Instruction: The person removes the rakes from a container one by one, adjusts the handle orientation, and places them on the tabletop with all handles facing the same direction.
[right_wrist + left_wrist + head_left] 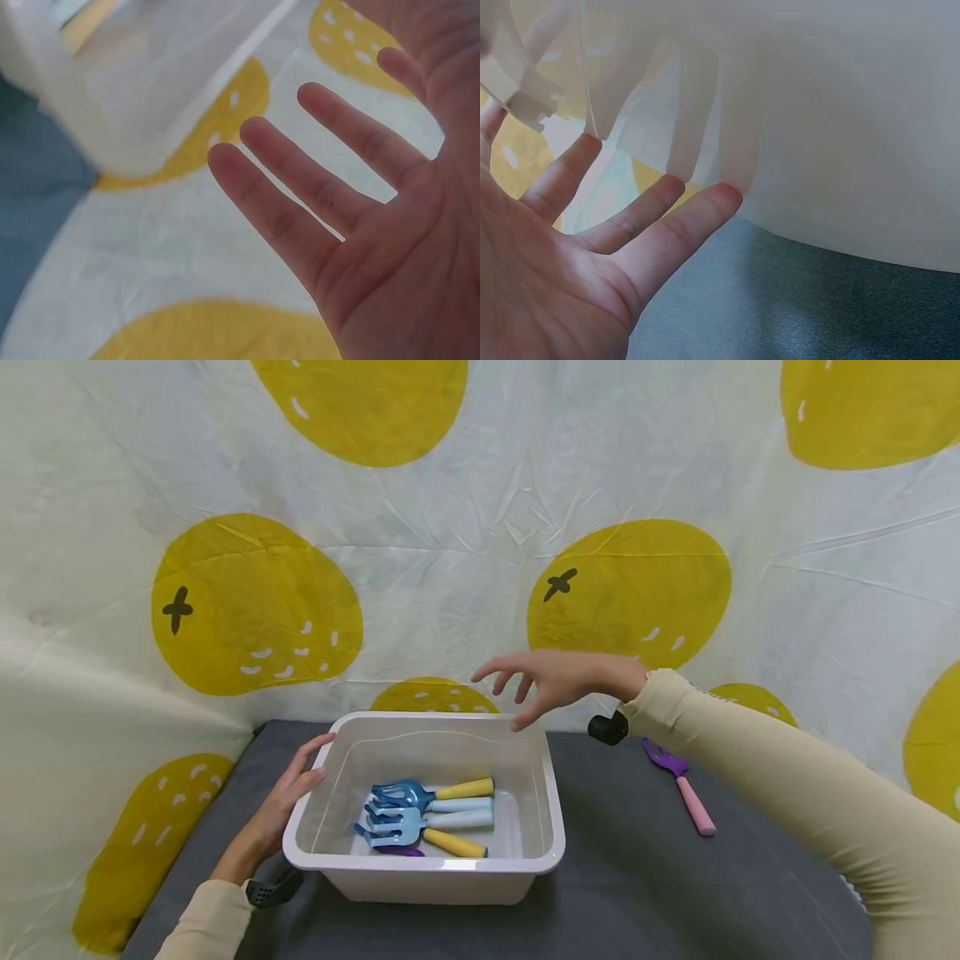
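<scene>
A white plastic basin stands on the dark cloth. Inside lie several garden hand forks: a dark blue one with a yellow handle, a pale blue fork, and others partly covered. Something purple peeks out beneath them. My left hand is at the basin's left rim; its straight fingertips meet the outer wall in the left wrist view. Above the far right corner of the basin hovers my right hand, fingers spread and holding nothing.
Right of the basin, a purple hand fork with a pink handle lies on the dark cloth, close to my right forearm. A white curtain with yellow fruit prints hangs right behind the basin and along the left side.
</scene>
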Demonstrator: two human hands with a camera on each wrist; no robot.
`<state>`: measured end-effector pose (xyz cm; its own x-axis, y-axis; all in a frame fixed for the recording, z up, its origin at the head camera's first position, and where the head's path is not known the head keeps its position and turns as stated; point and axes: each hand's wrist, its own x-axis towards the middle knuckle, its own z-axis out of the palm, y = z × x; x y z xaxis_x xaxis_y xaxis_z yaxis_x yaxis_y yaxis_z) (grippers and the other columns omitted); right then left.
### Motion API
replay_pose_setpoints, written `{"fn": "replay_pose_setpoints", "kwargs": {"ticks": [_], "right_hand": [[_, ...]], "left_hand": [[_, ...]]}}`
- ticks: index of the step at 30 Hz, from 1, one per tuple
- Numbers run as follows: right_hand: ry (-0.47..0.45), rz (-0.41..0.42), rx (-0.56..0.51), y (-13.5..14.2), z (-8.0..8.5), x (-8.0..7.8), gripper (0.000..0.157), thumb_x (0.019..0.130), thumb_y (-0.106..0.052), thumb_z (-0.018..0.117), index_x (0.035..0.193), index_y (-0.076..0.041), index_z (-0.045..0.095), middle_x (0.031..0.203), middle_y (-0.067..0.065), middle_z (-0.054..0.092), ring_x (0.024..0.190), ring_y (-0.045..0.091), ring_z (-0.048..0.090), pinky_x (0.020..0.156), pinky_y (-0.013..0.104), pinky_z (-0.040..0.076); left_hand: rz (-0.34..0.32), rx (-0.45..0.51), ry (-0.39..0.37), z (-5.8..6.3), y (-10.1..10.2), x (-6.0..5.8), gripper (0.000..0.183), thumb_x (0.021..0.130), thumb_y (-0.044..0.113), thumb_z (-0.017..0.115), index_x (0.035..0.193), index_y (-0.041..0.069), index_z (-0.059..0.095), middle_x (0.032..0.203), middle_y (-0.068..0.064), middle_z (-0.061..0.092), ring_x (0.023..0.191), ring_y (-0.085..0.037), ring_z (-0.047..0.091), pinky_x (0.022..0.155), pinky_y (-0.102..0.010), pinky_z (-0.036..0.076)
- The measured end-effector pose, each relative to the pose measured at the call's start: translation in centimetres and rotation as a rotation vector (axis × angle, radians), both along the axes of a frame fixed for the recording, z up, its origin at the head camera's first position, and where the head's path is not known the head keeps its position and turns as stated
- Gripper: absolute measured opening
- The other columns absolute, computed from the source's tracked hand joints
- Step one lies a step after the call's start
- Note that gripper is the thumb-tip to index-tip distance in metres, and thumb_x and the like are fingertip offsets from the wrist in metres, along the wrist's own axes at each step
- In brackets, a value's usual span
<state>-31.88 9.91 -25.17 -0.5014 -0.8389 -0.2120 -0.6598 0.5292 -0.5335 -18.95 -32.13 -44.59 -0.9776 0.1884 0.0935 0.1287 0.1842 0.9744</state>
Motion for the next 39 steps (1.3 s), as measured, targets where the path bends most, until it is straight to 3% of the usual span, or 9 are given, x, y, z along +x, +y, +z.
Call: {"fn": "replay_pose_setpoints", "kwargs": {"ticks": [8, 15, 21, 27, 35, 39], "right_hand": [[-0.007, 0.111, 0.053, -4.8, -2.6, 0.1, 0.079, 0.087, -0.031, 0.083, 0.155, -0.029, 0.043, 0.139, 0.011, 0.060, 0.104, 0.024, 0.070, 0.083, 0.032, 0.058], [-0.104, 0.120, 0.064, -7.2, -5.1, 0.1, 0.076, 0.088, -0.027, 0.083, 0.153, -0.034, 0.044, 0.135, 0.003, 0.060, 0.107, 0.025, 0.067, 0.082, 0.030, 0.059], [-0.106, 0.147, 0.090, -8.9, -7.0, 0.3, 0.076, 0.087, -0.026, 0.084, 0.151, -0.038, 0.044, 0.131, 0.002, 0.062, 0.104, 0.018, 0.066, 0.083, 0.029, 0.058], [-0.171, 0.149, 0.117, -10.1, -9.4, 0.6, 0.074, 0.085, -0.029, 0.086, 0.147, -0.039, 0.046, 0.132, -0.001, 0.059, 0.115, 0.017, 0.058, 0.081, 0.031, 0.059], [-0.253, 0.122, 0.197, -11.1, -11.7, 0.9, 0.071, 0.085, -0.025, 0.086, 0.143, -0.043, 0.048, 0.132, 0.005, 0.061, 0.103, 0.020, 0.063, 0.079, 0.043, 0.061], [-0.256, 0.114, 0.243, -11.2, -12.6, 0.9, 0.075, 0.084, -0.026, 0.087, 0.145, -0.041, 0.047, 0.128, 0.002, 0.062, 0.102, 0.019, 0.063, 0.081, 0.043, 0.061]], "left_hand": [[0.004, 0.016, -0.010, 0.0, 0.2, 0.0, 0.060, 0.109, 0.033, 0.043, 0.162, 0.029, 0.015, 0.165, -0.016, 0.016, 0.132, -0.051, 0.042, 0.100, -0.064, 0.047], [0.020, 0.016, -0.014, -0.2, 0.3, 0.0, 0.060, 0.108, 0.034, 0.044, 0.161, 0.029, 0.017, 0.165, -0.015, 0.016, 0.132, -0.051, 0.042, 0.100, -0.064, 0.047], [0.019, 0.008, -0.009, 0.1, 0.6, 0.2, 0.061, 0.108, 0.034, 0.045, 0.161, 0.028, 0.016, 0.165, -0.016, 0.015, 0.132, -0.052, 0.041, 0.101, -0.065, 0.045], [0.012, 0.020, -0.016, 0.2, 0.8, 0.4, 0.061, 0.108, 0.033, 0.045, 0.161, 0.029, 0.015, 0.166, -0.015, 0.015, 0.133, -0.052, 0.040, 0.101, -0.067, 0.044], [0.019, 0.019, -0.018, 0.1, 1.0, 0.4, 0.061, 0.108, 0.034, 0.045, 0.161, 0.029, 0.016, 0.166, -0.014, 0.015, 0.134, -0.051, 0.040, 0.102, -0.067, 0.043], [0.017, 0.016, -0.009, 0.1, 1.1, 0.4, 0.061, 0.108, 0.033, 0.044, 0.161, 0.028, 0.016, 0.166, -0.014, 0.015, 0.134, -0.051, 0.039, 0.103, -0.067, 0.042]]}}
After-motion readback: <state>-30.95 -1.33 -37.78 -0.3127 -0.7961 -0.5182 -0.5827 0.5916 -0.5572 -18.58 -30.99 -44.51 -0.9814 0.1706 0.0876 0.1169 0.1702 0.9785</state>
